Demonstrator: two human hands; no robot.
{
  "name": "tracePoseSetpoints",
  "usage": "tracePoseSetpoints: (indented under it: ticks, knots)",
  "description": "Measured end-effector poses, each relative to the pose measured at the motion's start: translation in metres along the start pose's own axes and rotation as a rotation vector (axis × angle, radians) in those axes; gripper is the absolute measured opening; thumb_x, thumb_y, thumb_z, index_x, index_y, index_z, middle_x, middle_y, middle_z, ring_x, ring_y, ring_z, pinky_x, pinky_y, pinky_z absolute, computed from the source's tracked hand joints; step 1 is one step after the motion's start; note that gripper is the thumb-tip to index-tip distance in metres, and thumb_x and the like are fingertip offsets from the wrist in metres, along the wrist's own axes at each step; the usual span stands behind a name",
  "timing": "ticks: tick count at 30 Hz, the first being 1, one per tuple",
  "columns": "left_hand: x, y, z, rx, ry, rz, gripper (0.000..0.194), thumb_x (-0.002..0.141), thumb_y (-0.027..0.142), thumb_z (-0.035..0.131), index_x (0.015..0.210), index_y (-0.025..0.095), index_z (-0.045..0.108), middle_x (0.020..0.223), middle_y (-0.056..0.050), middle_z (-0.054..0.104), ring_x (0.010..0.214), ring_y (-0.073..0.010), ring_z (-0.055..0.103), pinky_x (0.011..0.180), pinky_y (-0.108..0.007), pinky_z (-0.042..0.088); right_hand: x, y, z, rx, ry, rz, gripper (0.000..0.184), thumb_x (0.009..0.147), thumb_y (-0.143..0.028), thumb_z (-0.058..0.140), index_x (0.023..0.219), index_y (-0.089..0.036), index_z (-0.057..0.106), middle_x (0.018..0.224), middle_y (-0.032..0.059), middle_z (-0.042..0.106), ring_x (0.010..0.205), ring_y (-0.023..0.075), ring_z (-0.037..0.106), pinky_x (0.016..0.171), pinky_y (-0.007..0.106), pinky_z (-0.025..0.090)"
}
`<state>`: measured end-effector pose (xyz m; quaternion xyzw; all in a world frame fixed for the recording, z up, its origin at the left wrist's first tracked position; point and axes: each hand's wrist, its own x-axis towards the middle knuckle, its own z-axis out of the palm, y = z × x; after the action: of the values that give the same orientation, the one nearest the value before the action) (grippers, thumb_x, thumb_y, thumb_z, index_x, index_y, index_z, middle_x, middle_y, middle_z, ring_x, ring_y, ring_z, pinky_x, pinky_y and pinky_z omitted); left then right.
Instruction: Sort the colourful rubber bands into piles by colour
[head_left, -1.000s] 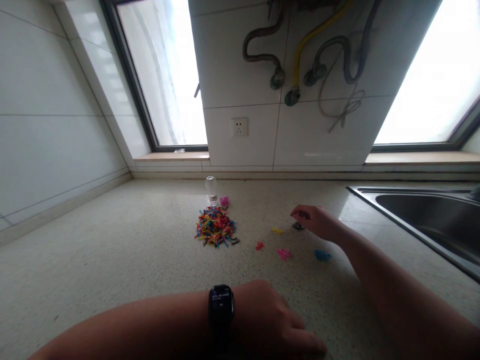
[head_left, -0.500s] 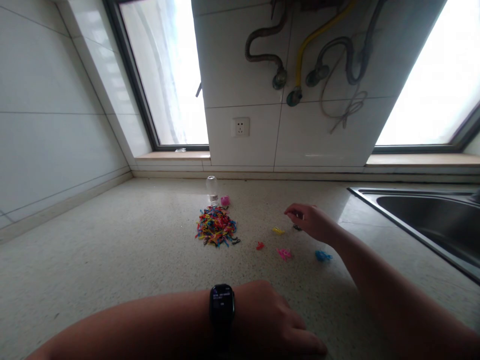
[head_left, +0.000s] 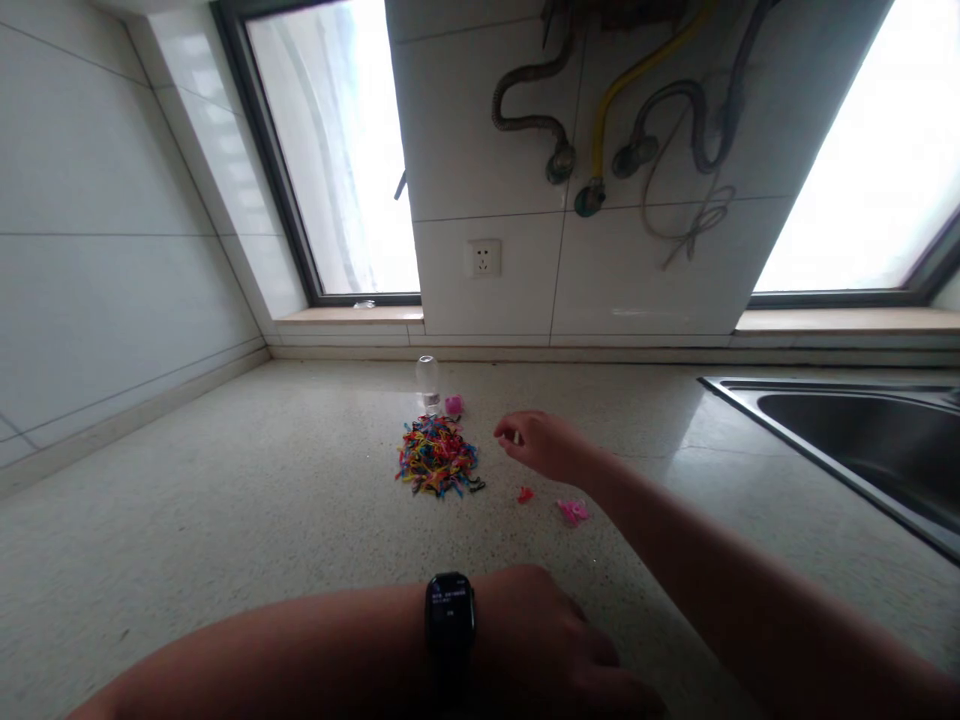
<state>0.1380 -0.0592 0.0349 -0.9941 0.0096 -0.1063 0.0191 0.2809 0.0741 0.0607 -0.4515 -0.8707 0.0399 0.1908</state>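
Note:
A heap of small multicoloured elastic hair bands (head_left: 436, 458) lies on the speckled counter. My right hand (head_left: 534, 440) hovers just to the right of this heap, fingers loosely curled with a gap by the thumb and nothing visible in them. Below that hand lie a small red bunch of bands (head_left: 525, 494) and a pink bunch of bands (head_left: 573, 512). My left hand (head_left: 547, 635), a black watch on its wrist, rests near the front with its fingers stretched out, dim and partly cut off, holding nothing visible.
Behind the heap stands a clear bottle-shaped container (head_left: 427, 384) beside a pink cap (head_left: 454, 404). A steel sink (head_left: 750, 410) is set into the counter at the right. The tiled wall carries a socket (head_left: 484, 258) and pipes (head_left: 596, 130).
My right hand has moved left, from above the dark bands toward the heap. Its forearm now covers the yellow, dark and blue bunches. My left hand stays nearly in place.

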Motion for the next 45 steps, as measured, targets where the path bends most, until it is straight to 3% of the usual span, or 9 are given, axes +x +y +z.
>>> tracePoseSetpoints:
  ticks: [4, 7, 14, 18, 25, 30, 35, 39, 45]
  knots:
    - [0.001, 0.001, -0.001, 0.034, 0.021, 0.008, 0.034, 0.097, 0.036, 0.049, 0.127, 0.023, 0.057, 0.077, 0.002, 0.07, 0.064, -0.0152, 0.064, 0.042, -0.028, 0.036, 0.026, -0.012, 0.02, -0.095, -0.107, 0.027, 0.026, 0.089, -0.032, 0.055, 0.106, -0.022, 0.072, 0.103, 0.0074, 0.074, 0.09, 0.0209, 0.066, 0.073, 0.027, 0.043]
    - [0.002, 0.001, -0.002, 0.025, 0.061, 0.013, 0.033, 0.098, 0.035, 0.047, 0.123, 0.021, 0.062, 0.091, -0.002, 0.073, 0.065, -0.0151, 0.063, 0.045, -0.029, 0.043, 0.039, -0.016, 0.03, -0.132, -0.165, 0.023, 0.027, 0.089, -0.034, 0.055, 0.107, -0.024, 0.072, 0.104, 0.0072, 0.074, 0.093, 0.0224, 0.066, 0.074, 0.028, 0.044]
    - [0.0, 0.0, 0.003, 0.004, 0.073, 0.024, 0.033, 0.096, 0.036, 0.051, 0.121, 0.021, 0.066, 0.103, -0.004, 0.073, 0.072, -0.0171, 0.065, 0.047, -0.031, 0.047, 0.048, -0.019, 0.036, -0.167, -0.161, -0.004, 0.019, 0.087, -0.033, 0.057, 0.094, -0.024, 0.073, 0.098, 0.0047, 0.074, 0.088, 0.0201, 0.066, 0.068, 0.026, 0.041]
    - [-0.001, 0.0, 0.003, 0.043, 0.068, 0.012, 0.032, 0.097, 0.035, 0.048, 0.12, 0.023, 0.067, 0.11, -0.004, 0.072, 0.077, -0.0165, 0.066, 0.05, -0.031, 0.047, 0.049, -0.019, 0.035, -0.06, -0.105, -0.012, 0.017, 0.087, -0.032, 0.06, 0.093, -0.022, 0.072, 0.094, 0.0046, 0.074, 0.084, 0.0177, 0.066, 0.07, 0.025, 0.041]
    - [-0.002, 0.0, -0.002, -0.04, -0.064, -0.023, 0.04, 0.096, 0.042, 0.05, 0.132, 0.025, 0.054, 0.085, 0.002, 0.071, 0.069, -0.0169, 0.064, 0.041, -0.03, 0.037, 0.045, -0.014, 0.026, 0.286, 0.021, -0.06, 0.014, 0.084, -0.026, 0.063, 0.088, -0.016, 0.072, 0.081, 0.0041, 0.073, 0.071, 0.0142, 0.062, 0.067, 0.025, 0.041]
    - [-0.003, 0.001, -0.005, -0.045, -0.057, -0.031, 0.037, 0.098, 0.042, 0.044, 0.132, 0.026, 0.05, 0.085, 0.003, 0.07, 0.066, -0.0155, 0.063, 0.039, -0.029, 0.03, 0.019, 0.009, -0.008, 0.435, 0.004, 0.017, 0.019, 0.084, -0.033, 0.063, 0.088, -0.015, 0.068, 0.075, 0.0037, 0.069, 0.066, 0.0139, 0.059, 0.062, 0.025, 0.042]
    - [-0.004, -0.001, 0.004, -0.037, -0.002, -0.021, 0.035, 0.098, 0.044, 0.046, 0.127, 0.027, 0.051, 0.077, 0.004, 0.067, 0.062, -0.0142, 0.06, 0.04, -0.029, 0.028, -0.034, 0.06, -0.046, 0.52, 0.019, 0.122, 0.028, 0.081, -0.044, 0.067, 0.088, -0.017, 0.067, 0.075, 0.0025, 0.065, 0.067, 0.0132, 0.057, 0.062, 0.026, 0.043]
    - [-0.002, -0.002, 0.009, -0.029, 0.03, -0.007, 0.033, 0.096, 0.044, 0.05, 0.123, 0.026, 0.053, 0.073, 0.005, 0.065, 0.06, -0.0128, 0.058, 0.042, -0.029, 0.028, -0.084, 0.104, -0.06, 0.621, 0.114, 0.328, 0.035, 0.075, -0.05, 0.07, 0.088, -0.018, 0.067, 0.076, 0.0033, 0.065, 0.068, 0.0143, 0.057, 0.065, 0.029, 0.046]
    - [0.001, 0.0, 0.009, -0.058, 0.021, -0.013, 0.029, 0.095, 0.04, 0.052, 0.12, 0.025, 0.054, 0.069, 0.005, 0.062, 0.057, -0.0119, 0.054, 0.043, -0.029, 0.03, -0.121, 0.138, -0.076, 0.545, 0.015, 0.428, 0.037, 0.074, -0.05, 0.072, 0.09, -0.018, 0.07, 0.085, 0.0064, 0.07, 0.077, 0.0174, 0.061, 0.072, 0.031, 0.047]
